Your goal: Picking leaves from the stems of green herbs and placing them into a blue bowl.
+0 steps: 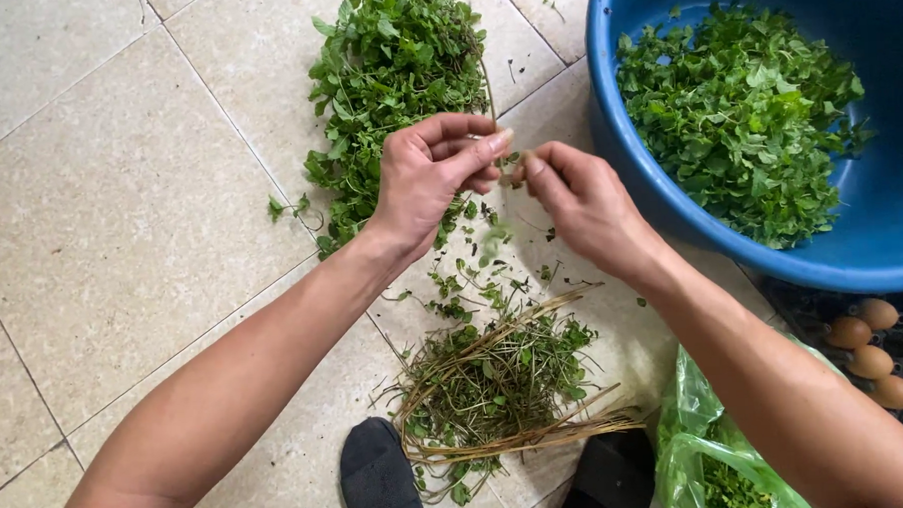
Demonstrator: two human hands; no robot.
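Both hands pinch one thin herb stem (494, 132): left hand (434, 179) closed round it, right hand (585, 204) seemingly nipping leaves beside the blue basin (629, 168).

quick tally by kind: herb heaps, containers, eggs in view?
Herb heaps on the floor: 2 (leafy pile, stem pile)
Containers: 2 (blue basin, green plastic bag)
Eggs: 4 visible (egg tray)
Total: 8
Both hands (left hand, right hand) pinch one sprig.
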